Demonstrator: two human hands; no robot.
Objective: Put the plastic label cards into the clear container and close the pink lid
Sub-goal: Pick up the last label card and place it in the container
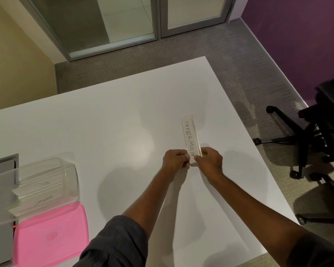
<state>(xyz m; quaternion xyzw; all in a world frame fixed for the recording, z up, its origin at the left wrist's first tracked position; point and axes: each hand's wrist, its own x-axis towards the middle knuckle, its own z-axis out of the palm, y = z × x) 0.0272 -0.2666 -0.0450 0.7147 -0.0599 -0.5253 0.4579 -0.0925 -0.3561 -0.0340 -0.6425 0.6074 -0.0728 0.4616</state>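
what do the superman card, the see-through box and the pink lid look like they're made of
SUPERMAN card: apparently clear rigid plastic, glossy; the table shows through and its edges catch light.
Clear container: transparent plastic, probably hard; cards inside read through its walls.
Pink lid: opaque pink plastic, matte-looking, possibly softer; that cannot be told.

Single head-worn view looks steeply down, close over the white table (104, 132) and floor.

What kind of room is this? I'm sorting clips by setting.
Probably an office or meeting room: a plain white table, a black rolling office chair, grey carpet and glass doors in metal frames.
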